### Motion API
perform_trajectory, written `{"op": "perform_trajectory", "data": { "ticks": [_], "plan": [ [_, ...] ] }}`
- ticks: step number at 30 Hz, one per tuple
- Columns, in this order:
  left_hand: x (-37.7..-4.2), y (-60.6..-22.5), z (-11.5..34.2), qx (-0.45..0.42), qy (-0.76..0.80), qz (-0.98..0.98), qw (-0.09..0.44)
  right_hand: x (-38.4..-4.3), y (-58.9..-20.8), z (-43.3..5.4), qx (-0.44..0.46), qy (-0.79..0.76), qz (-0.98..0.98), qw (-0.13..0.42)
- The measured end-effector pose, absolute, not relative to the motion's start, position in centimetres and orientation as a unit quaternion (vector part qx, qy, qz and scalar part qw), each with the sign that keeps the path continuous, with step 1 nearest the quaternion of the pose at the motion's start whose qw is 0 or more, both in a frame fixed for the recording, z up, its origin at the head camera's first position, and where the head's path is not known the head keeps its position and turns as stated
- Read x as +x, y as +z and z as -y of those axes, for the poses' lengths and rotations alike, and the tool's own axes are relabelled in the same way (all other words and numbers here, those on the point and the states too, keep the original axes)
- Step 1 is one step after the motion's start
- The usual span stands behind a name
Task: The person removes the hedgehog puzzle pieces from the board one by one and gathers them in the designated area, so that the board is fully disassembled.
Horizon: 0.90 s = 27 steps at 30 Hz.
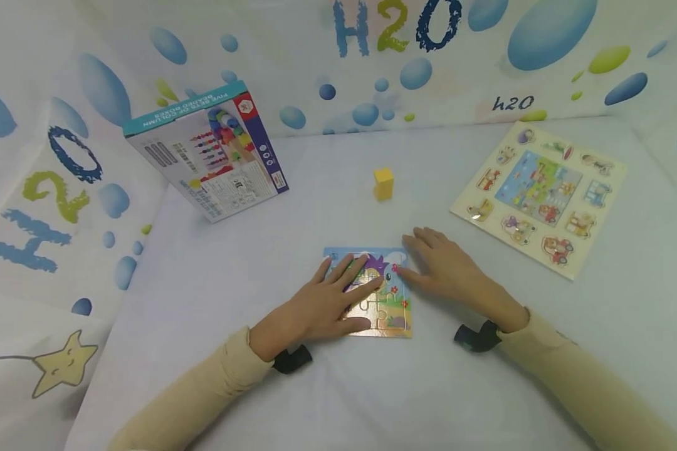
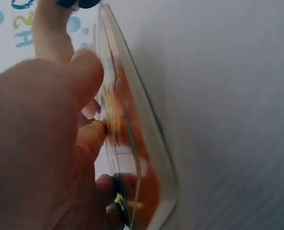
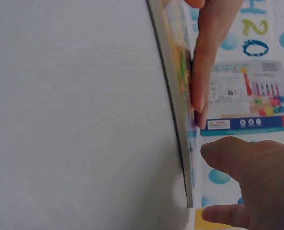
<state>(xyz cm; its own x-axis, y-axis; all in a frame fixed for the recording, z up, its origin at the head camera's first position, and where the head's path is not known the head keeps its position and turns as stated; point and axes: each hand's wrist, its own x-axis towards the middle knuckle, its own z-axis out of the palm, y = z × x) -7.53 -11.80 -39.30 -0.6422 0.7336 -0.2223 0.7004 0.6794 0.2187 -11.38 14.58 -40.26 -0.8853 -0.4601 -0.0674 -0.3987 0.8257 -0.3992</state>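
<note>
A small square jigsaw puzzle (image 1: pixel 396 321) with a bright cartoon picture lies on the white table. My left hand (image 1: pixel 324 308) rests over its left half with the fingers spread, hiding that part of the picture. In the left wrist view, the fingertips of this left hand (image 2: pixel 41 139) touch the puzzle's surface (image 2: pixel 125 115). By the puzzle's upper right edge is my right hand (image 1: pixel 450 268), its thumb at the border and its fingers extended. The right wrist view shows the thumb of the right hand (image 3: pixel 264 167) close to the puzzle's edge (image 3: pixel 174 100); contact is hard to tell.
Behind the puzzle stands a yellow block (image 1: pixel 383 185). A printed toy box (image 1: pixel 225 160) is at the back left, tilted. To the right lies a wooden picture board (image 1: pixel 488 227) with several inset pieces. A patterned cloth (image 1: pixel 293 62) hangs behind the table.
</note>
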Motion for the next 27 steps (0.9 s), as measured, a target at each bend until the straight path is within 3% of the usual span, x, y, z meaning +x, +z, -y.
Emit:
{"op": "perform_trajectory", "data": {
  "ticks": [12,27],
  "plan": [
    [-6.9,-39.6,12.2,0.41,0.037,-0.906,0.098,-10.1,-40.6,-13.4,-0.28,-0.193,-0.939,0.041],
    [-6.8,-39.4,12.1,0.404,0.046,-0.907,0.107,-10.2,-40.3,-12.9,-0.239,-0.245,-0.937,0.067]
  ]
}}
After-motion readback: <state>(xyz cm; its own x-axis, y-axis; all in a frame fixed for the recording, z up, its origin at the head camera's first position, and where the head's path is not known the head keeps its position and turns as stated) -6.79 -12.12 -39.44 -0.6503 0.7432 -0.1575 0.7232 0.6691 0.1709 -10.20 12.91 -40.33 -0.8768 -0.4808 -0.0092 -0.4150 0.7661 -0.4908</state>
